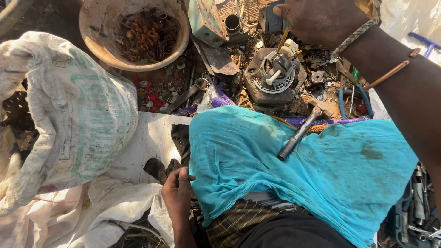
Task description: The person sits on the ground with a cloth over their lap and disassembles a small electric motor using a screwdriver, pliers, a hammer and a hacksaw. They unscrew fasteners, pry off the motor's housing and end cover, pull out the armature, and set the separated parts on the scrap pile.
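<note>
Up top, the right hand (321, 18) pinches its fingers on a screwdriver (283, 37) poking into the motor (272, 76); the left hand (178, 193), fingers curled together, rests beside the blue cloth (321, 165), a hammer (298, 134) lying on it.

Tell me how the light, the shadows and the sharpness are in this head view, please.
Head view: hard sunlight falls on the turquoise cloth and whitens the woven sack; the right hand is dark and close to the lens; the left hand sits in shade; the hammer is sharp.
</note>
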